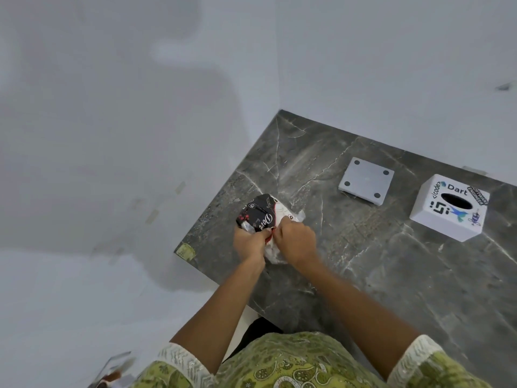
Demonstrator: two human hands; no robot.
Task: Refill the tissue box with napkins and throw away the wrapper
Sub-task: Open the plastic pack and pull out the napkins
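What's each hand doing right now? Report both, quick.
Left hand: closed, gripping the napkin pack.
Right hand: closed, pinching the same pack's wrapper edge.
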